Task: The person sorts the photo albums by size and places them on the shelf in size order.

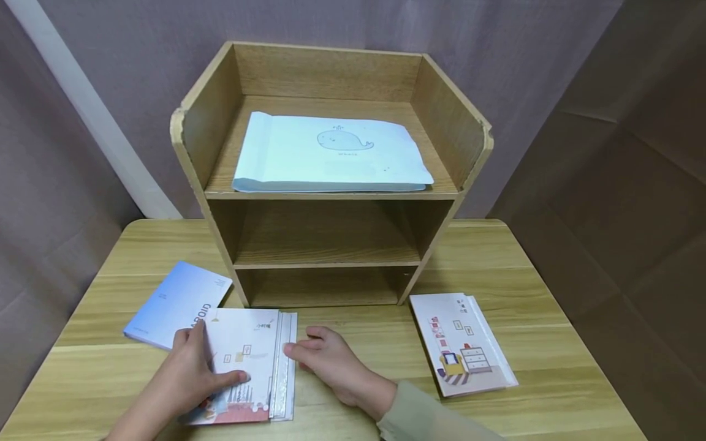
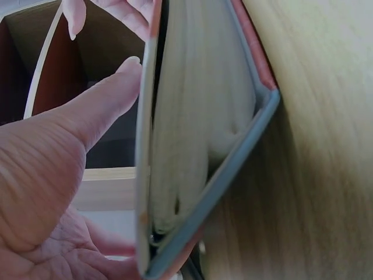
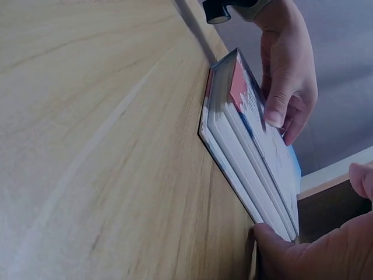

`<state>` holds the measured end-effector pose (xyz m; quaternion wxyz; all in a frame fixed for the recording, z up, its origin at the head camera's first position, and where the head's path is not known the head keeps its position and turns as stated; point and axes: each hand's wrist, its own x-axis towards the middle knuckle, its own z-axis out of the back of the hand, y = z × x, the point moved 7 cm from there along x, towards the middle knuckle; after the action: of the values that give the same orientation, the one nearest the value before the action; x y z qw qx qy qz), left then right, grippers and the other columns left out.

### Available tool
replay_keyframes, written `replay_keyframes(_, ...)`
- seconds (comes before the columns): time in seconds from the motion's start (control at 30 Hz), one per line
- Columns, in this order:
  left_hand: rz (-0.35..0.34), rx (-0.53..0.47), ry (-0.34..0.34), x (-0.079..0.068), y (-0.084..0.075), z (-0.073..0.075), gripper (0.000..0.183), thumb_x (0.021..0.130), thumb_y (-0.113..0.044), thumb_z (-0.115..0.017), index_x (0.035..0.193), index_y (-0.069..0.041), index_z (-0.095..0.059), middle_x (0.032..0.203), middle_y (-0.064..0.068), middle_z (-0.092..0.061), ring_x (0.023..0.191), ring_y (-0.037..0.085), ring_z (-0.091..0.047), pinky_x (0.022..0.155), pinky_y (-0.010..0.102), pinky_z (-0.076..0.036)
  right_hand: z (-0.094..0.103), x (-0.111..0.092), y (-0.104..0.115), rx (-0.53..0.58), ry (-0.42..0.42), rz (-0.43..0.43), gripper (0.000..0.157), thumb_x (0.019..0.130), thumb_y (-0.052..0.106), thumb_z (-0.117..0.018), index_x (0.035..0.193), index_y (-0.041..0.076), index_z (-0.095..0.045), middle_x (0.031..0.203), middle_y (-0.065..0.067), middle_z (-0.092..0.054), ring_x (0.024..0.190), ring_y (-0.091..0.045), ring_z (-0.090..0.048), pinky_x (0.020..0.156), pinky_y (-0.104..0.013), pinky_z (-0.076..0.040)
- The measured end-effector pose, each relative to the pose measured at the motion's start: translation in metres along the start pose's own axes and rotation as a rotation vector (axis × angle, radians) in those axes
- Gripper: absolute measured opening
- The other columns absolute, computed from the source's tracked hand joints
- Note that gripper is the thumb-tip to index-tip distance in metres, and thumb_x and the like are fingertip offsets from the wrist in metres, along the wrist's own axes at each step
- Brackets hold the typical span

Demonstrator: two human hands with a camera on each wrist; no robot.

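My left hand (image 1: 190, 376) holds a small photo album (image 1: 245, 324) by its left side, thumb across the illustrated cover. In the left wrist view the album (image 2: 192, 116) shows its thick page block end-on between slightly spread covers. Clear sleeve edges stick out along its right side. Beside that edge is my right hand (image 1: 336, 364), its fingers loosely bent and the thumb tip right at the sleeves. The right wrist view has the thumb (image 3: 274, 245) low at the corner of the album (image 3: 256, 157), another finger apart from it.
A blue gradient album (image 1: 176, 303) lies partly under the held one. To the right lies another illustrated album (image 1: 463, 349). Behind stands a wooden shelf unit (image 1: 325, 266), with a large pale-blue whale-print album (image 1: 292, 147) on top. Curtains (image 1: 331, 21) hang behind the table (image 1: 540, 367).
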<state>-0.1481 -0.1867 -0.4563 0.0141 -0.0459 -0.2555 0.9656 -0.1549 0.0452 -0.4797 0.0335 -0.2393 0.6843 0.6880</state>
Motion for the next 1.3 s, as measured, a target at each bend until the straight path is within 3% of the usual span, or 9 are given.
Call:
replay_keyframes(0.47,-0.04,-0.066,0.009,0.0,-0.002,-0.003,0.141,0.053,-0.072,-0.08,0.14,0.021,-0.018,0.117,0.04,-0.043,0.096,0.039,-0.053,0.089,0.059,-0.046,-0.001,0.002,-0.002,-0.056,-0.018,-0.031,0.079,0.083,0.032,-0.077,0.135,-0.014,-0.04,0.106,-0.011,-0.064,0.099,-0.022,-0.062,0.093,-0.04,-0.05)
replay_keyframes(0.63,-0.027,-0.097,0.025,0.0,-0.004,-0.002,0.14,0.055,-0.071,-0.08,0.141,0.02,-0.016,0.124,0.042,-0.04,0.107,0.046,-0.05,0.095,0.063,-0.039,0.001,0.002,-0.002,-0.069,-0.007,-0.027,0.075,0.084,0.032,-0.076,0.133,-0.014,-0.043,0.107,-0.012,-0.063,0.101,-0.022,-0.062,0.094,-0.04,-0.05)
replay_keyframes(0.77,-0.033,-0.167,0.019,-0.001,-0.007,-0.001,0.133,0.058,-0.067,-0.081,0.141,0.017,-0.02,0.125,0.038,-0.045,0.113,0.046,-0.049,0.098,0.062,-0.037,-0.001,0.001,0.0,-0.087,0.019,-0.005,0.054,0.085,0.029,-0.076,0.121,-0.008,-0.058,0.099,-0.008,-0.065,0.096,-0.018,-0.062,0.088,-0.036,-0.052)
replay_keyframes(0.87,-0.008,-0.215,0.027,-0.004,-0.009,-0.002,0.127,0.059,-0.064,-0.083,0.141,0.012,-0.022,0.115,0.03,-0.056,0.101,0.037,-0.057,0.092,0.055,-0.045,-0.001,0.001,0.002,-0.107,0.024,0.028,0.039,0.086,0.024,-0.075,0.114,0.0,-0.064,0.095,-0.007,-0.063,0.088,-0.015,-0.058,0.08,-0.031,-0.052)
replay_keyframes(1.07,0.049,-0.409,0.061,-0.006,-0.016,-0.006,0.112,0.066,-0.045,-0.088,0.14,0.002,-0.019,0.105,0.017,-0.064,0.074,0.014,-0.062,0.067,0.029,-0.053,0.009,-0.003,0.004,-0.176,0.003,0.104,0.05,0.088,0.021,-0.073,0.129,0.004,-0.05,0.11,-0.008,-0.054,0.097,-0.02,-0.05,0.082,-0.032,-0.046)
replay_keyframes(1.17,0.072,-0.529,0.078,-0.006,-0.021,-0.009,0.107,0.069,-0.037,-0.088,0.14,-0.001,-0.016,0.103,0.017,-0.065,0.073,0.014,-0.065,0.064,0.027,-0.055,0.011,-0.007,0.005,-0.138,0.03,0.128,0.056,0.092,0.019,-0.068,0.138,0.007,-0.039,0.115,-0.01,-0.057,0.097,-0.022,-0.058,0.078,-0.034,-0.053)
replay_keyframes(1.3,0.087,-0.589,0.063,-0.005,-0.027,-0.01,0.107,0.071,-0.033,-0.087,0.141,-0.001,-0.013,0.094,0.013,-0.066,0.072,0.016,-0.067,0.065,0.027,-0.056,0.011,-0.012,0.006,-0.068,0.071,0.142,0.064,0.096,0.016,-0.06,0.149,0.013,-0.023,0.116,-0.013,-0.061,0.085,-0.025,-0.067,0.067,-0.038,-0.058)
